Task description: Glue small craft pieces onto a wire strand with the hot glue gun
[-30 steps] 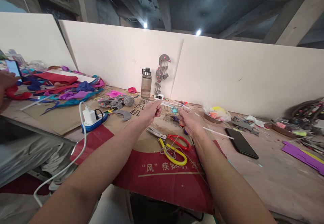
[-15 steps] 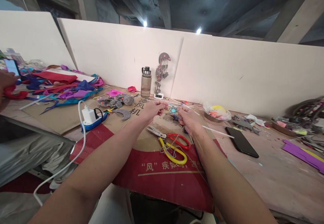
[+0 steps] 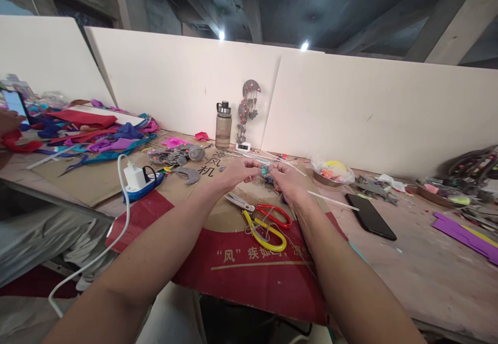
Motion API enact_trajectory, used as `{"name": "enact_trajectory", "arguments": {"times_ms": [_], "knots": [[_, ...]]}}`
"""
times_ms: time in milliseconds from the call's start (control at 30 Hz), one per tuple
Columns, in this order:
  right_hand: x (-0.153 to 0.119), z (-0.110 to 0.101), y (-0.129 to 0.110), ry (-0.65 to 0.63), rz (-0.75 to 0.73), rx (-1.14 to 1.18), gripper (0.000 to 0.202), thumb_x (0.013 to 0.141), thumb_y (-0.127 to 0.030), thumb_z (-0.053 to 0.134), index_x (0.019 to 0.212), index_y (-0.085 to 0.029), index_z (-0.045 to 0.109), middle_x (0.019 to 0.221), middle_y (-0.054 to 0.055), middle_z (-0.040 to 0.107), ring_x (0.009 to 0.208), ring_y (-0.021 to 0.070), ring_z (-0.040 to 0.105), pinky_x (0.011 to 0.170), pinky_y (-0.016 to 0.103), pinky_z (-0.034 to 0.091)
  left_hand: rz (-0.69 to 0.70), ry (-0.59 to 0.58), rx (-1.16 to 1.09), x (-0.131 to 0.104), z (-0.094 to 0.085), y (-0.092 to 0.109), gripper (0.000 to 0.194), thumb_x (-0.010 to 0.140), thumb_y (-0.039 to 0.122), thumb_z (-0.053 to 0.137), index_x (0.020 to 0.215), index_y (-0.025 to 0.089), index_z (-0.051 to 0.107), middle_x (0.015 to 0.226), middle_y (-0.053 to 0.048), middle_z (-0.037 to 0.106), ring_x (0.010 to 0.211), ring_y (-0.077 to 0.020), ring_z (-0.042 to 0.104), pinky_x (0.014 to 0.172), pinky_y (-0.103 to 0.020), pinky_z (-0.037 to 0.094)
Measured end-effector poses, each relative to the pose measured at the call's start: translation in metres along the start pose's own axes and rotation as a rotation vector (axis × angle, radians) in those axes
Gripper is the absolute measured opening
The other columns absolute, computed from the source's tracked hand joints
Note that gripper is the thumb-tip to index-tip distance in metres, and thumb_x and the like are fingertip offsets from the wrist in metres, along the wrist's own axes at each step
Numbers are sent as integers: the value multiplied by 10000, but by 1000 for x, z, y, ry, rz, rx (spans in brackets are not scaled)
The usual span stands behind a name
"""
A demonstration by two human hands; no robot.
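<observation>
Between my fingertips is a small teal star-shaped piece (image 3: 265, 170), partly covered by the fingers. My left hand (image 3: 243, 173) pinches at its left side, and my right hand (image 3: 284, 178) grips its right side. Grey cord runs down from the right hand over red-handled scissors (image 3: 277, 214) and yellow-handled scissors (image 3: 268, 236), which lie on the red and brown cardboard (image 3: 249, 287) below the hands. A grey crescent (image 3: 189, 175) lies on the cardboard left of my left hand.
Behind the hands stand a bottle (image 3: 223, 126) and a small clock (image 3: 243, 147). A phone (image 3: 369, 217) and bowl (image 3: 329, 178) are to the right. At left are a power strip (image 3: 143, 187), colourful cloth (image 3: 89, 121) and another person's hand (image 3: 10, 121) near a phone.
My left hand has moved right and its fingertips now meet the teal piece, which is more covered than before. The right hand has shifted slightly left.
</observation>
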State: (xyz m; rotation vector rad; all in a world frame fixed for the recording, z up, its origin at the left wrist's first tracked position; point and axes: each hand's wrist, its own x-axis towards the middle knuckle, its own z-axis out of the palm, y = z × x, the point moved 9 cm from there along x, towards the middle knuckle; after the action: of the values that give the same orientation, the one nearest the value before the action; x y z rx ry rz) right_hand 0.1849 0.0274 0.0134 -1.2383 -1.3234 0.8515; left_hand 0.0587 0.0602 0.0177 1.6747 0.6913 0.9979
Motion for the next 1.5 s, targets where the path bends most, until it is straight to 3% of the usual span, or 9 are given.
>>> {"name": "enact_trajectory", "arguments": {"times_ms": [400,900,1100,1500], "knots": [[-2,4,-5,4,-60,-71,187,683,-384,576,711,-210,514,466,-108,350,382,53,235,399,214,140,84,35,90,-2,2,5,209,676,341,660,715,140,615,566,40,499,518,-68,411,517,-212,300],[-6,7,-19,14,-137,-323,94,706,-293,536,720,-200,535,561,-62,452,522,96,359,514,238,285,96,86,246,-2,-3,10,138,634,253,580,698,138,623,596,44,506,550,-74,393,534,-217,281],[-4,5,-17,29,-215,-234,257,770,-438,545,904,-219,547,598,-72,418,522,115,366,524,254,311,79,157,152,0,-10,3,91,651,240,560,653,150,574,551,50,488,517,-75,387,524,-225,279],[-1,6,-7,54,-224,-71,277,795,-513,539,770,-237,525,542,-77,363,500,114,312,519,257,288,110,221,1,-2,-12,6,118,669,219,575,610,166,487,511,67,420,487,-63,331,511,-236,235]]}}
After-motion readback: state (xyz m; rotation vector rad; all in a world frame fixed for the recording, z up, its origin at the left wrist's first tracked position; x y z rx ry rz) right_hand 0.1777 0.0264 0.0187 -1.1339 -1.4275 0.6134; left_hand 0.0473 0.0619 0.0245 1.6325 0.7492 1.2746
